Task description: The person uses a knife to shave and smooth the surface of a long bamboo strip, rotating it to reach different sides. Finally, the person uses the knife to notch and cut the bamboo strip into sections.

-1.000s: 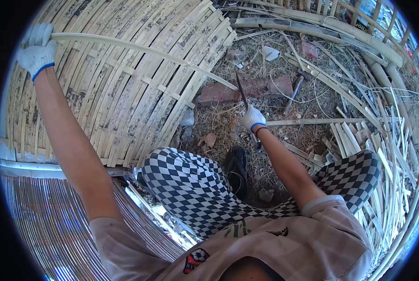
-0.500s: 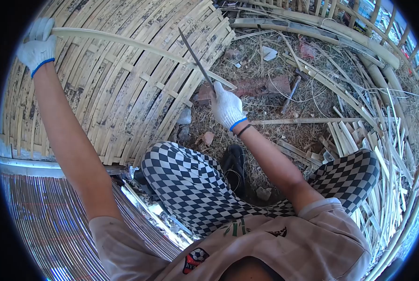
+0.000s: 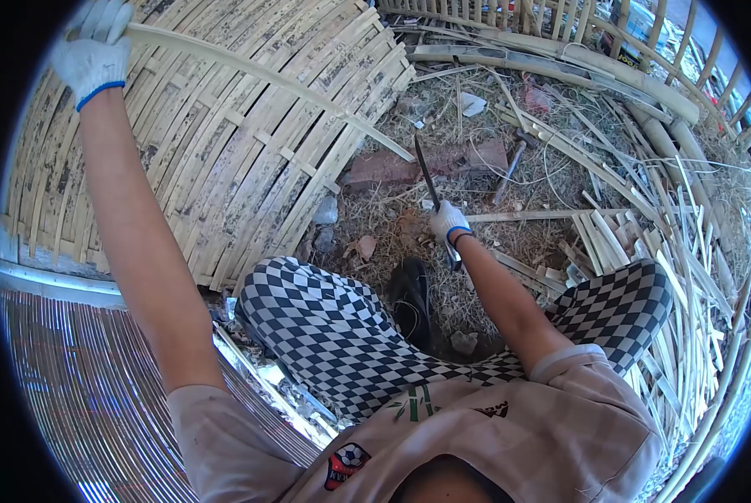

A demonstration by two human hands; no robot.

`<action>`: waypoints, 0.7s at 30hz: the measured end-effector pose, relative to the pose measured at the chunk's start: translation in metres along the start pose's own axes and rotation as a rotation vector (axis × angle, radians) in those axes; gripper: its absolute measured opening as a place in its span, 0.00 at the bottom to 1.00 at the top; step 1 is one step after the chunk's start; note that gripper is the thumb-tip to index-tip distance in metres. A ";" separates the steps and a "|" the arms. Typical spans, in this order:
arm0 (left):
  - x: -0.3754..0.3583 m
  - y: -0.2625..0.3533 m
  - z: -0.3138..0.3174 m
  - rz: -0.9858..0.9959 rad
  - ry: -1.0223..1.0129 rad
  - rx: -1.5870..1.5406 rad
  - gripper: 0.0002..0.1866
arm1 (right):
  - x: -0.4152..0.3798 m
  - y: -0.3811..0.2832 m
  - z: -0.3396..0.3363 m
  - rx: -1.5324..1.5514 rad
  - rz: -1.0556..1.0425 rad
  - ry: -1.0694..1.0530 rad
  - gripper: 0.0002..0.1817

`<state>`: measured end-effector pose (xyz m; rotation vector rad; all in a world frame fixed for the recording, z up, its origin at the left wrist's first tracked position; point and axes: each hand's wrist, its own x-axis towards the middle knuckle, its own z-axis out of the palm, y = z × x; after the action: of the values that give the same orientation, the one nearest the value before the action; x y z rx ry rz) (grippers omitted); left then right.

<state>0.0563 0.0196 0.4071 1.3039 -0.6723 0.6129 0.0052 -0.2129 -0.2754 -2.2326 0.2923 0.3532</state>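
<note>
My left hand (image 3: 97, 52), in a white glove, is closed on one end of a long pale bamboo strip (image 3: 258, 74) at the upper left. The strip slants down to the right over a woven bamboo panel (image 3: 216, 126), and its free end lies over a reddish brick block (image 3: 384, 170). My right hand (image 3: 447, 221), also gloved, is wrapped round the handle of a long dark knife (image 3: 426, 172). The blade points up and away from me, just right of the strip's end, apart from it.
A hammer (image 3: 509, 172) lies on the straw-covered ground beyond my right hand. Split bamboo strips (image 3: 677, 302) are piled at the right. Bamboo poles (image 3: 551, 59) and a slatted fence (image 3: 560, 18) stand at the back. A dark sandal (image 3: 410, 302) shows between my knees.
My right hand has moved down and right with the knife, away from the strip. My left hand has shifted up and slightly right, holding the strip.
</note>
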 end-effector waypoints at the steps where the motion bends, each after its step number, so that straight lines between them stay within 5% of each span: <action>1: 0.018 -0.008 -0.026 0.018 0.069 0.049 0.15 | -0.010 -0.006 -0.006 -0.058 0.014 0.034 0.22; 3: -0.005 -0.008 0.012 0.060 0.209 0.151 0.17 | -0.025 -0.018 -0.010 -0.172 0.032 0.103 0.22; 4: -0.001 -0.011 0.005 0.049 0.186 0.081 0.19 | -0.031 -0.026 -0.013 -0.253 0.002 0.207 0.21; 7: -0.013 -0.012 0.034 -0.039 0.005 -0.219 0.28 | -0.060 -0.068 -0.031 -0.289 -0.214 0.082 0.27; 9: -0.013 -0.013 0.032 -0.032 -0.004 -0.200 0.27 | -0.087 -0.094 -0.046 -0.381 -0.472 -0.374 0.34; 11: -0.014 -0.012 0.030 -0.023 -0.036 -0.223 0.25 | -0.096 -0.097 -0.009 -0.395 -0.590 -0.652 0.30; 21: -0.029 -0.005 0.035 0.045 -0.111 -0.245 0.27 | -0.153 -0.055 0.069 -0.748 -0.774 -0.586 0.15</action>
<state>0.0371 -0.0162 0.3869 1.1020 -0.8427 0.4801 -0.1303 -0.1115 -0.2258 -2.5775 -1.1516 0.7308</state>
